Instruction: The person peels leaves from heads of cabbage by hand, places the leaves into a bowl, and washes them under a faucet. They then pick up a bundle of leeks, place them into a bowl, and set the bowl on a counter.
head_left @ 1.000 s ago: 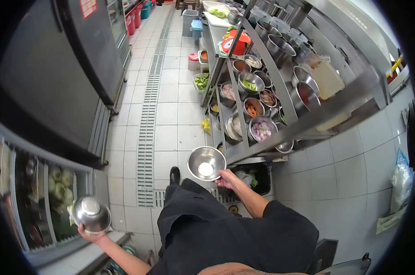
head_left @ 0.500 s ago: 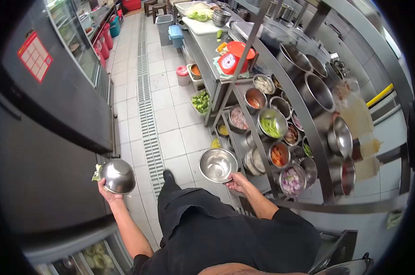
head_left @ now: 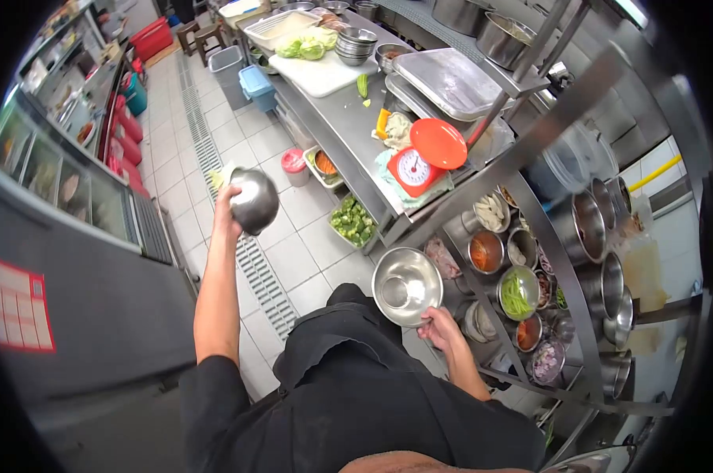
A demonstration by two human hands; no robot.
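My left hand [head_left: 227, 213] is closed on a metal bowl [head_left: 255, 201], whose rounded outside shows; pale leafy pieces [head_left: 221, 175] stick out at its upper left edge. On the right, my right hand [head_left: 443, 329] grips the rim of a wider metal bowl [head_left: 408, 287], its shiny inside facing up and nothing visible in it. That bowl hangs over the floor, left of the rack that holds containers of cut food, among them green strips [head_left: 517, 293] and chopped onion [head_left: 547, 362].
A steel table [head_left: 349, 118] carries a red scale [head_left: 414, 169], a cutting board [head_left: 317, 72] with cabbage and stacked bowls. Below it are a tub of green vegetables [head_left: 352, 223] and a pink-lidded container [head_left: 294, 165]. A grey fridge [head_left: 81, 276] stands at left.
The view has shifted forward and turned toward the table. My left hand has risen and moved forward with its bowl. The right bowl now appears closer to the table's corner.
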